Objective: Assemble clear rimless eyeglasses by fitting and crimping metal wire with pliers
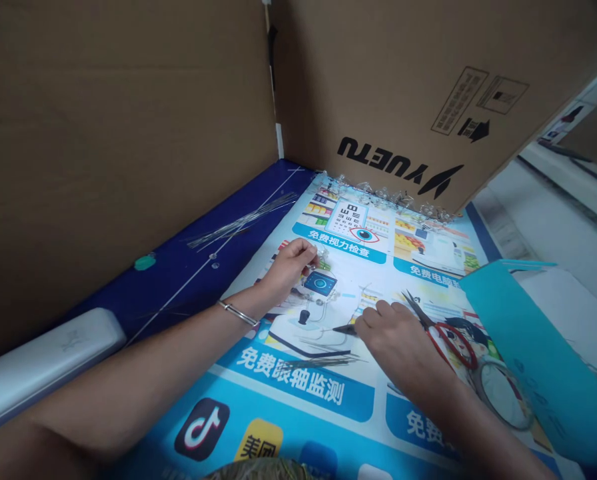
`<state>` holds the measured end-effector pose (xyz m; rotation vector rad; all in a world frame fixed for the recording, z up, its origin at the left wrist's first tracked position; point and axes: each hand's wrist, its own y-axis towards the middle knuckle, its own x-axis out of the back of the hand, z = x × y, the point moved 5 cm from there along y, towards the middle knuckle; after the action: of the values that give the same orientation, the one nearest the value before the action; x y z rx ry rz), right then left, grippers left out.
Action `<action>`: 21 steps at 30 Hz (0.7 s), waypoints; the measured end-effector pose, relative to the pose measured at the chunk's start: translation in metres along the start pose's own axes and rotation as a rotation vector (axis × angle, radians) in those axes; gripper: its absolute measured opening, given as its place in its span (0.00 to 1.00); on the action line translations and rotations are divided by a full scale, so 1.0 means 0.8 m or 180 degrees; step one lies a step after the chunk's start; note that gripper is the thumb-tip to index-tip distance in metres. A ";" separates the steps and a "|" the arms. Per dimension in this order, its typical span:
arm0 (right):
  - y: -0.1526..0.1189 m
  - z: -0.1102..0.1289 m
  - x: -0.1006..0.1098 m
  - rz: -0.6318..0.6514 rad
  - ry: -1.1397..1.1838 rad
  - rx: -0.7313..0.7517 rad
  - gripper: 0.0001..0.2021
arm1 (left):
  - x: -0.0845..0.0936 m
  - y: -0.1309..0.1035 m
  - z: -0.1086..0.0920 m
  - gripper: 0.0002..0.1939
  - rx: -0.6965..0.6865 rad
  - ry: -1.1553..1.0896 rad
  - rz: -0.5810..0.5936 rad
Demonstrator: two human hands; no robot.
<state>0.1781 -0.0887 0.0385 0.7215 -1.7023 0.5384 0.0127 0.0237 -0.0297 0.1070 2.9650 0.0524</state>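
My left hand (293, 267) is closed, thumb and fingers pinching a piece of clear beads on thin wire (321, 255). My right hand (391, 330) is wrapped round pliers (347, 329), with only their dark pointed jaws showing towards the left. A gap lies between the jaws and the beaded piece. Below the jaws, a small bunch of cut wires (323, 362) lies on the printed sheet (298, 407). Just right of my right hand are scissors with red handles (453, 343), blades pointing up and left.
Cardboard walls (128, 133) stand at the left and back. Clear beaded pieces (388, 197) line the back wall's foot. More wires (243, 220) and a green lump (145, 263) lie at left. A round ring-shaped thing (503, 393) and a turquoise box (533, 360) are at right.
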 end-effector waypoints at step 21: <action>-0.006 -0.054 0.010 -0.0231 -0.0339 -0.0420 0.03 | -0.020 -0.014 -0.041 0.07 -0.1340 0.2385 0.0239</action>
<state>0.2102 -0.0641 0.0565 0.7243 -1.7848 0.3387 0.0217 0.0106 0.0044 0.1722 3.5837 0.9054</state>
